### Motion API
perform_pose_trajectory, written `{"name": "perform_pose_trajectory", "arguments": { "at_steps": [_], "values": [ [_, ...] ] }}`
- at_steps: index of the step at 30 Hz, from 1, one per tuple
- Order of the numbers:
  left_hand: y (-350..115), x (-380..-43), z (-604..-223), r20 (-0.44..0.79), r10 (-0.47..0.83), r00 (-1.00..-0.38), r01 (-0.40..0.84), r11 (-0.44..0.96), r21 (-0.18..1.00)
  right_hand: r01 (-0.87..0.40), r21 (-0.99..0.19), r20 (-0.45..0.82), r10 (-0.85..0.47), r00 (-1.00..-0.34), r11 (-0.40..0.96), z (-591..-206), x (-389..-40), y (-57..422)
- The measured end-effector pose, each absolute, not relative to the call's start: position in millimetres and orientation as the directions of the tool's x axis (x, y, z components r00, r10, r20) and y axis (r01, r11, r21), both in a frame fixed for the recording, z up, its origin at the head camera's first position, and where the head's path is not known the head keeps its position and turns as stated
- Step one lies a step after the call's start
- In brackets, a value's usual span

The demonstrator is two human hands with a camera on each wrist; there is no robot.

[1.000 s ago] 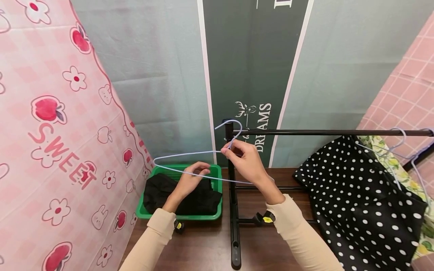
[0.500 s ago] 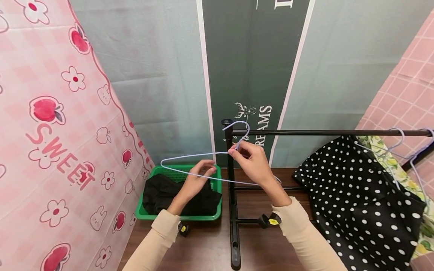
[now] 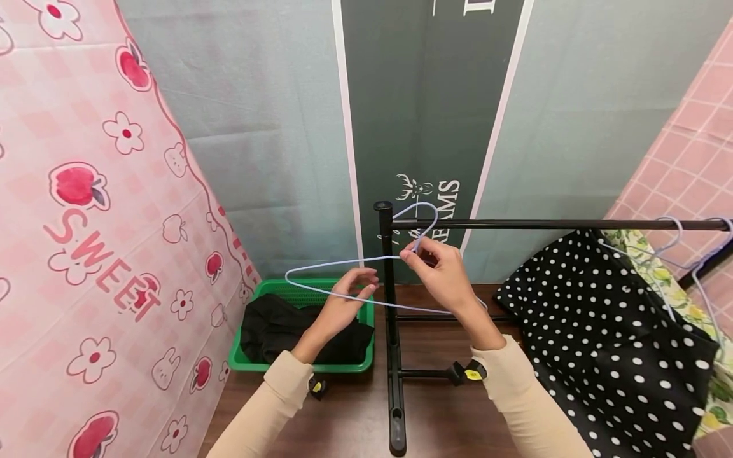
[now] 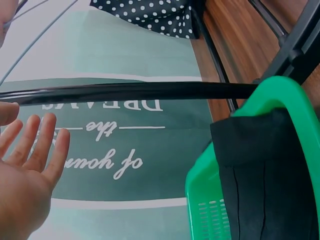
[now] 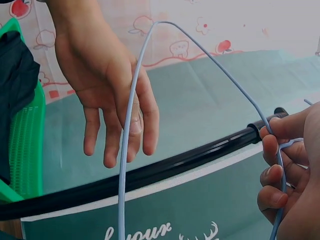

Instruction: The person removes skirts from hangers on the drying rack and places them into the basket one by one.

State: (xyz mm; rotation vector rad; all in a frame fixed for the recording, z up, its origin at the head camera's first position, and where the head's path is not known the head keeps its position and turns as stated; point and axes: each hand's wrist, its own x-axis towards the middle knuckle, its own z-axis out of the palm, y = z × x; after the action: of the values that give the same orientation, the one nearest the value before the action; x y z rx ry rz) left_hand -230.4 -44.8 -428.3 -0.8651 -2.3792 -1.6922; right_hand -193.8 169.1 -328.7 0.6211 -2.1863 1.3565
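Observation:
A pale blue-purple wire hanger (image 3: 343, 261) is pinched at its neck by my right hand (image 3: 442, 275). Its hook overlaps the black rail (image 3: 527, 224) next to the left post; I cannot tell whether the two touch. No garment is on this hanger. My left hand (image 3: 338, 313) lies behind the hanger's lower bar in the head view, its fingers loosely spread and gripping nothing. In the right wrist view the same left hand (image 5: 112, 75) appears past the hanger wire (image 5: 125, 150), fingers pointing down. Open fingers also show in the left wrist view.
Below the left hand, a green basket (image 3: 343, 367) holds black folded cloth (image 3: 275, 331). A black rack post (image 3: 390, 286) stands beside it. Polka-dot cloth (image 3: 607, 331) and lemon-print cloth (image 3: 630, 242) hang at right. A pink printed sheet (image 3: 143, 222) covers the left side.
Both hands and the hanger have shifted right, and the hook has moved from over the post top to over the rail beside it. The right hand keeps its pinch.

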Motion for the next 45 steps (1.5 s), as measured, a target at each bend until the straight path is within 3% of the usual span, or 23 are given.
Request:
{"name": "perform_pose_trajectory", "arguments": {
  "at_steps": [10, 31, 38, 45],
  "values": [
    [-31.2, -248.9, -455.4, 0.422, 0.362, -0.831, 0.517, 0.223, 0.826, -0.576, -0.678, 0.607, -0.093, -0.789, 0.457, -325.7, -189.8, 185.9],
    [-18.1, -253.1, -463.8, 0.346, 0.395, -0.851, 0.463, 0.254, 0.849, -0.543, -0.623, 0.635, -0.041, -0.771, 0.563, -334.0, -191.8, 221.4],
    [-14.2, -246.2, -450.6, 0.368, 0.431, -0.824, 0.484, 0.198, 0.852, -0.516, -0.619, 0.627, -0.023, -0.779, 0.592, -354.8, -207.6, 245.7],
    [-14.9, -235.9, -431.6, 0.346, 0.451, -0.822, 0.483, 0.232, 0.844, -0.517, -0.606, 0.641, -0.014, -0.767, 0.605, -357.1, -207.1, 260.2]
  ]
}}
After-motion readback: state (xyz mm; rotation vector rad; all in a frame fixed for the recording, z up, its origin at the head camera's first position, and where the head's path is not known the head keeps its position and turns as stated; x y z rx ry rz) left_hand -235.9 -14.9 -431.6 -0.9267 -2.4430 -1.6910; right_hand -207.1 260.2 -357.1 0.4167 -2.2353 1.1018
